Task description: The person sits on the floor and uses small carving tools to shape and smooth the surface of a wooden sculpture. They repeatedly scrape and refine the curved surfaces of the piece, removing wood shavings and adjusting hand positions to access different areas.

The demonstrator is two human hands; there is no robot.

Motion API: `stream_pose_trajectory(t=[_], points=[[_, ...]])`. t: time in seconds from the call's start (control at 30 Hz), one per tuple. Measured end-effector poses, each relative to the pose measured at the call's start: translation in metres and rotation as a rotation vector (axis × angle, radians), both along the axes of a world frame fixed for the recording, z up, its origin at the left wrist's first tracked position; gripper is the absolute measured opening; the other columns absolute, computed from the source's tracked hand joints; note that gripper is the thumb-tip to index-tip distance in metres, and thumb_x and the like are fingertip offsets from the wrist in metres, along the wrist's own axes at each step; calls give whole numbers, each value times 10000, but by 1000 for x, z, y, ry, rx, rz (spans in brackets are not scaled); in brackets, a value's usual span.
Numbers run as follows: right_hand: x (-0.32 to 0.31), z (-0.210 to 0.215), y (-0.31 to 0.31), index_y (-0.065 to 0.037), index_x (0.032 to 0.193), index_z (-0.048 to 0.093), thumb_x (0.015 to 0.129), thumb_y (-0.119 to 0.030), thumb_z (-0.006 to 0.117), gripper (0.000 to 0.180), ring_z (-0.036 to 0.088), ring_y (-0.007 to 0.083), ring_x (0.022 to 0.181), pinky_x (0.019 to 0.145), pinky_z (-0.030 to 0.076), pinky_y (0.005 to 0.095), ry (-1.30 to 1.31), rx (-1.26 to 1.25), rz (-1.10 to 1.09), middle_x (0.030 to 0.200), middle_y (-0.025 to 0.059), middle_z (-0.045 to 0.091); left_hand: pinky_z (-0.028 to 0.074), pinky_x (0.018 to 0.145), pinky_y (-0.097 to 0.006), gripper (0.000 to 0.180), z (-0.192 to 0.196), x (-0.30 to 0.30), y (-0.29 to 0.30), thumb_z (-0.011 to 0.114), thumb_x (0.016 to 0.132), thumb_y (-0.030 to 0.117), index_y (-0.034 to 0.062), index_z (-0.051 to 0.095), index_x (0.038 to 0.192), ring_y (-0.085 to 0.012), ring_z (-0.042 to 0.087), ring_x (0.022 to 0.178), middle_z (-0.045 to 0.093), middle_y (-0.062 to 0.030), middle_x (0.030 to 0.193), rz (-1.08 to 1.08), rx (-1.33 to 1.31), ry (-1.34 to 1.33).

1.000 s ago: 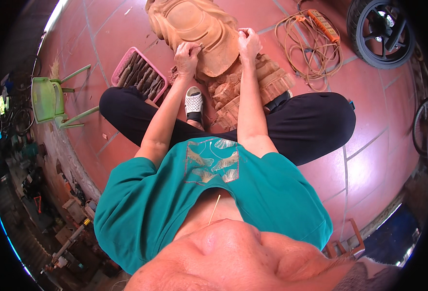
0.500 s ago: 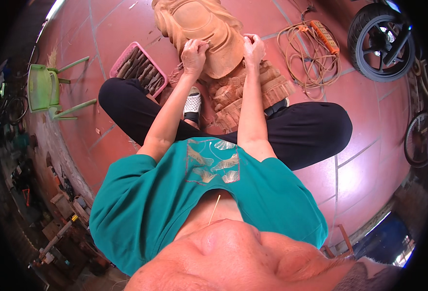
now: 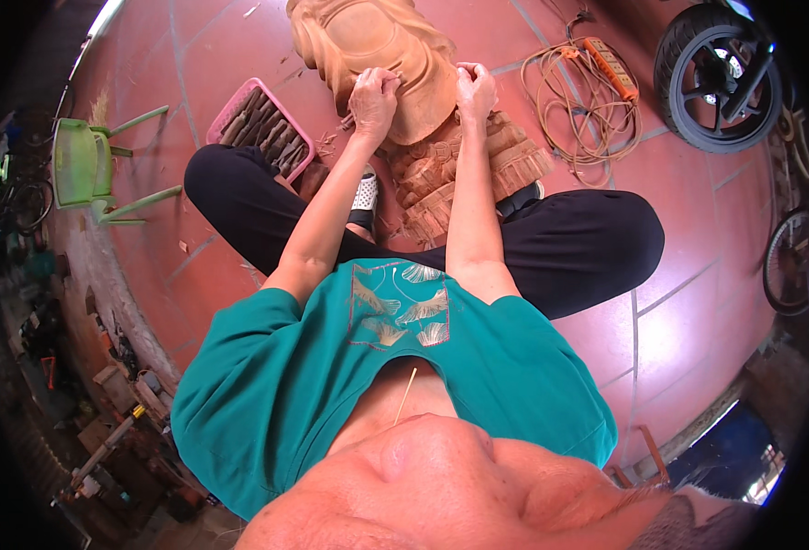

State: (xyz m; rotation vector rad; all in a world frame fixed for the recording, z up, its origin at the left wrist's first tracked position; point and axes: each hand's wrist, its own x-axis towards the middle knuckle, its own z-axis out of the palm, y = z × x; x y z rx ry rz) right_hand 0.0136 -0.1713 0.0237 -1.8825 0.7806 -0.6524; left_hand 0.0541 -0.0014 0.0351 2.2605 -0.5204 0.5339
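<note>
A large carved wooden figure (image 3: 413,87) with robe-like folds lies in front of me, its rounded lower end toward me. Beneath that end sits a carved wooden block (image 3: 436,179) with rough relief. My left hand (image 3: 374,101) is over the figure's left side, fingers pinched together at the folds; whatever may be between the fingertips is too small to name. At the figure's right edge, my right hand (image 3: 476,93) is closed with bent fingers, and I cannot make out what it grips. Both forearms reach forward between my bent knees.
A pink basket (image 3: 308,151) of carving tools stands left of my leg, with a green plastic chair (image 3: 83,165) farther left. On the right lie a coiled cable (image 3: 560,128), an orange power strip (image 3: 610,66) and a motorcycle wheel (image 3: 720,82). Wood chips dot the red tiles.
My left hand has moved slightly to the right and my right hand slightly to the left. The carved figure and block hold their place.
</note>
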Motion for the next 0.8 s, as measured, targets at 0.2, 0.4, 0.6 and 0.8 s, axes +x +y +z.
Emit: stream_pose_trajectory(t=[0.2,0.4,0.6,0.8], points=[[-2,-2,-6,-74,881,707,803,-119,650,107,669,231,755,711,503,373,-47,71,28,825,94,704,484,689,-401,99,-3,-10,10,731,763,130,62,674,807,-279,626,739,631,-103,742,70,-122,228],[-1,-6,-7,-65,879,706,798,-118,650,112,666,231,738,707,502,371,-70,123,34,813,95,703,504,660,-351,115,-18,-2,50,734,759,143,50,710,823,-232,644,675,685,-117,737,232,-113,429],[2,2,0,-68,898,704,819,-116,639,113,667,246,769,718,495,373,-30,20,26,831,94,704,488,633,-284,151,-27,14,61,748,753,159,32,728,832,-119,616,655,691,-49,708,217,-420,411],[0,-2,-5,-87,892,700,818,-144,653,105,662,255,814,751,479,400,36,8,5,857,88,706,478,624,-279,145,14,24,26,750,770,162,51,708,855,-126,600,662,665,-40,731,-129,-266,405]])
